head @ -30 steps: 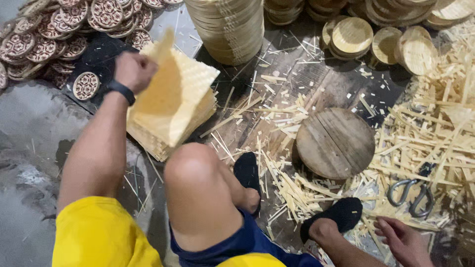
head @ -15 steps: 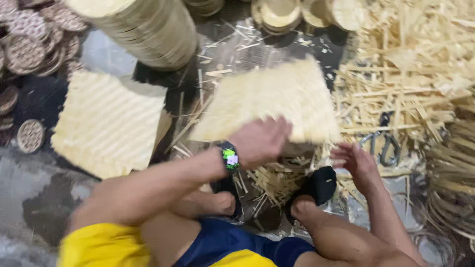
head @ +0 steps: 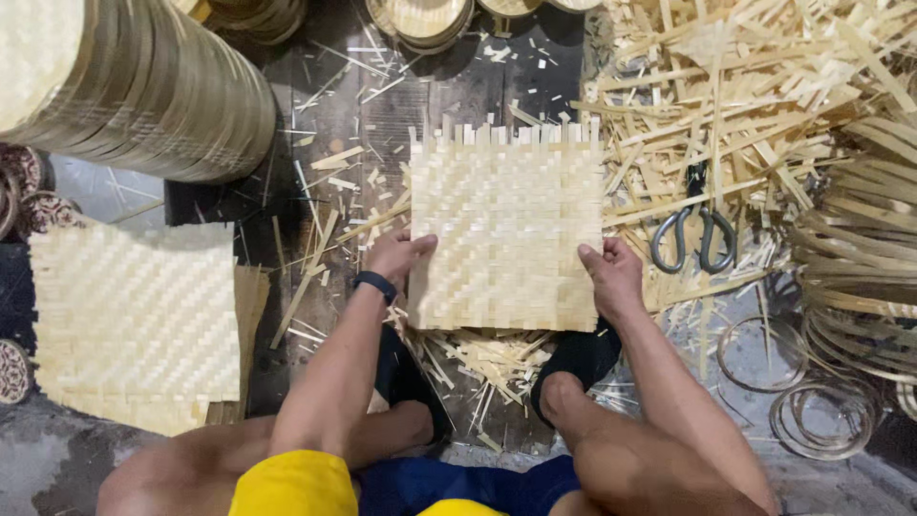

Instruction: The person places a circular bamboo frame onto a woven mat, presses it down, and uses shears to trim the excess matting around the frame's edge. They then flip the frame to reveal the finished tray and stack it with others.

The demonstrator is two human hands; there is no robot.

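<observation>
While a second ago your left hand (head: 396, 256) was lifting one pale woven bamboo mat off the stack at your left and your right hand (head: 611, 277) rested low by your foot, that square woven bamboo mat (head: 506, 229) now lies flat in front of you on the dark wooden floorboards (head: 382, 105), apparently over the round wooden block seen earlier in that spot. Your left hand presses on its left edge with the fingers (head: 418, 244) spread flat on the weave, not curled round it. Your right hand pinches the lower right edge, thumb on top and fingers tucked beneath. So the mat has passed from the pile to your working spot, and it reads as squared up and steadied for whatever you do to it here.

The stack of remaining woven mats (head: 134, 325) sits well apart at your left. Grey-handled metal scissors (head: 695, 229) lie just beside the mat's right edge, on the heap of loose bamboo strips (head: 745, 105). A tall stack of round bamboo trays (head: 143, 86) stands at upper left, and thin bamboo hoops (head: 821, 411) lie at lower right near your knee
</observation>
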